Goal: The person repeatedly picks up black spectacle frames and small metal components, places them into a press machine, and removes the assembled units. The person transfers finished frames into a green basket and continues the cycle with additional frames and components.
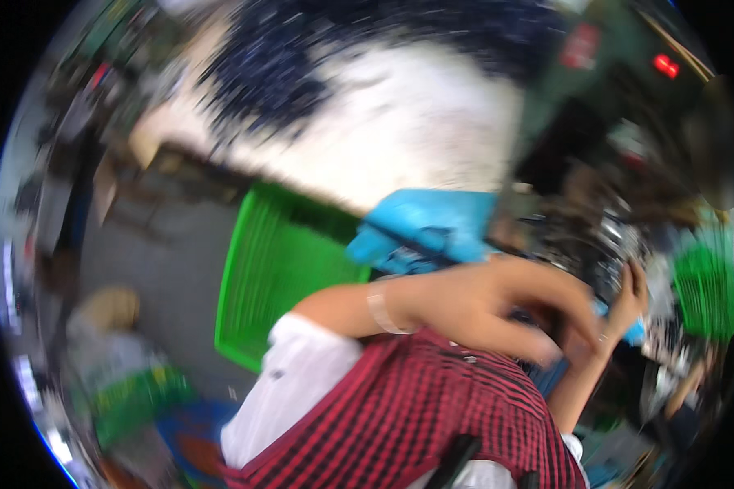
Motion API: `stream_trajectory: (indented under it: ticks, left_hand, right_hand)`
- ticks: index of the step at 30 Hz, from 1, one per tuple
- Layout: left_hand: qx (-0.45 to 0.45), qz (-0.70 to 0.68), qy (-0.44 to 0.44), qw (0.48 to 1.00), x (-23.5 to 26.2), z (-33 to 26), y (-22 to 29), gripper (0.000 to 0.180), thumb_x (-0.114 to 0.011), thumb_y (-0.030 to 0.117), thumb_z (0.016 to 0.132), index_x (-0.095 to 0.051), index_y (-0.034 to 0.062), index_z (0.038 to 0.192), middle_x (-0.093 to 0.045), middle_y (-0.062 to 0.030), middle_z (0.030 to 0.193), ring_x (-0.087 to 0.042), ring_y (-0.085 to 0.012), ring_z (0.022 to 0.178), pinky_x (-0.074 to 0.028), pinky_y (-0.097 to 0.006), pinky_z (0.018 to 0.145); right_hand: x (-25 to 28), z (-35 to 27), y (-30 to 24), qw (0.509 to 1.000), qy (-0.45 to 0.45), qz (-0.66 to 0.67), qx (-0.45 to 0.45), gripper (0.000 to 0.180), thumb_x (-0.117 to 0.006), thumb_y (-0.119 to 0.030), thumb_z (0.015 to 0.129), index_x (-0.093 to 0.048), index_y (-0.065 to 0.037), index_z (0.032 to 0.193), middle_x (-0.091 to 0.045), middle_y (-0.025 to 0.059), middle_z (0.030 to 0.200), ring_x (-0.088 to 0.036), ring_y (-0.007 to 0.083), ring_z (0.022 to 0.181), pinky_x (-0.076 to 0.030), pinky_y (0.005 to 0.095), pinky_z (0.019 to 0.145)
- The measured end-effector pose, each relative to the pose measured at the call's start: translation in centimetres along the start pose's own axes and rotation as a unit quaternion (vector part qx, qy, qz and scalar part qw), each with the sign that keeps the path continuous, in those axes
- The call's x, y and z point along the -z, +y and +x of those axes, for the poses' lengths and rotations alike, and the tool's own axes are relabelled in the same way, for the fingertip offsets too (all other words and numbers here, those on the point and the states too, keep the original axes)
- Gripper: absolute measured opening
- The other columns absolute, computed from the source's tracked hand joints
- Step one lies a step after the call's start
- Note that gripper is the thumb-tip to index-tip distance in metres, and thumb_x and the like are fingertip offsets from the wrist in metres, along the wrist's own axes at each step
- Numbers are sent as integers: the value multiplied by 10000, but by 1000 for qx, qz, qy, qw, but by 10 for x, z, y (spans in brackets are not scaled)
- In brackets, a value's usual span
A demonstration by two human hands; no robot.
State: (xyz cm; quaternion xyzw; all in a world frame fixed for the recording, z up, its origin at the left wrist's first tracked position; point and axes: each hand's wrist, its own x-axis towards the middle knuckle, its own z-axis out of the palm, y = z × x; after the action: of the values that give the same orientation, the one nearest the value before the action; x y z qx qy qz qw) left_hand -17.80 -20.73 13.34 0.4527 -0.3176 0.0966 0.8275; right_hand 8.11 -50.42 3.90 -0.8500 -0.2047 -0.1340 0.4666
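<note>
Spanning the left of the blurred view, a bare grey floor [151, 244] leaves open room beside a green plastic crate [273, 273], whose near edge meets a white sleeve. Right of the crate, a light-blue plastic piece [428, 224] lies below a white-and-dark mottled surface [367, 106]. The left hand [497, 306] crosses in front, fingers curled; what it holds cannot be told. Farther right, the right hand [628, 297] is closed around a small blue object [634, 330], near a second green crate [705, 293] at the crowded right edge.
</note>
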Motion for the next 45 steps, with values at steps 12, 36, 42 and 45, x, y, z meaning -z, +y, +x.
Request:
stream_trajectory:
  ticks: [12, 36, 42, 45]
  left_hand:
    - [76, 227, 446, 862, 72, -17, -47, 205, -565, 89, 1021, -614, -29, 1182, -668, -89, 909, -613, -158, 790, -515, -287, 725]
    - [-14, 630, 274, 727, 62, -91, 8, 126, -684, -17, 901, -714, -19, 1023, -746, -133, 975, -719, -209, 854, -568, -331, 775]
    - [187, 482, 682, 517, 69, -365, -71, 229, -699, 129, 923, -708, 31, 1130, -715, -135, 1080, -695, -261, 914, -568, -336, 771]
    - [328, 424, 734, 417, 75, -466, -104, 395, -724, 254, 914, -671, 27, 1232, -669, -191, 1209, -656, -315, 1103, -538, -402, 935]
  right_hand:
    - [-49, 18, -139, 945, -22, 319, -70, 608, -748, -23, 805, -501, 67, 1353, -694, 44, 882, -636, 95, 875, -477, 239, 865]
    - [-60, -46, -176, 947, 139, 277, 80, 498, -497, 108, 931, -456, 48, 1423, -546, 243, 1429, -553, 306, 1311, -460, 436, 1101]
    - [-199, -82, -282, 893, -241, 81, 372, 472, -700, -27, 853, -608, 21, 1314, -608, 199, 1378, -527, 333, 1351, -374, 429, 1141]
    - [-311, -111, -358, 777, -311, 109, 536, 488, -748, -79, 793, -660, -69, 1272, -618, 207, 1346, -530, 396, 1334, -413, 465, 1113]
